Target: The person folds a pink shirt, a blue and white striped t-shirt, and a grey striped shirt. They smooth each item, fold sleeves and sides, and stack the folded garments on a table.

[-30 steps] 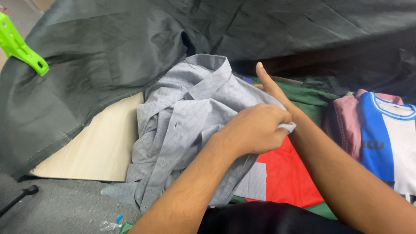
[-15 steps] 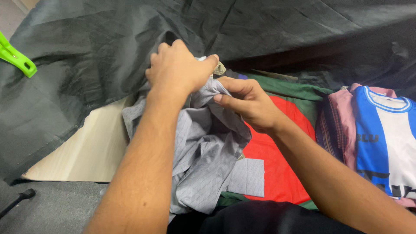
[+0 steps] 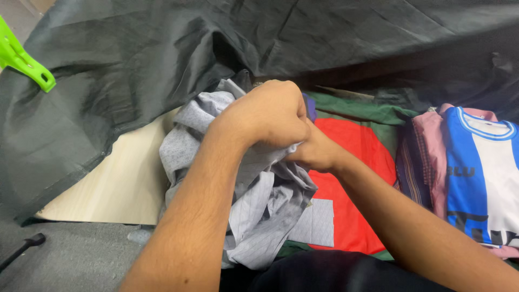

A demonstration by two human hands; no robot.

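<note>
We see a pale wooden board (image 3: 121,186) as the carrying surface, bare only in a wedge at the left. A large dark grey woven sheet (image 3: 135,59) drapes over its far and left parts, held at the upper left by a bright green plastic clamp (image 3: 24,62). On the board's near edge we find a crumpled light grey pinstriped shirt (image 3: 259,208), partly lying over a flat red and green garment (image 3: 351,184). Further right sits a stack of folded clothes topped by a blue and white striped jersey (image 3: 476,173).
</note>
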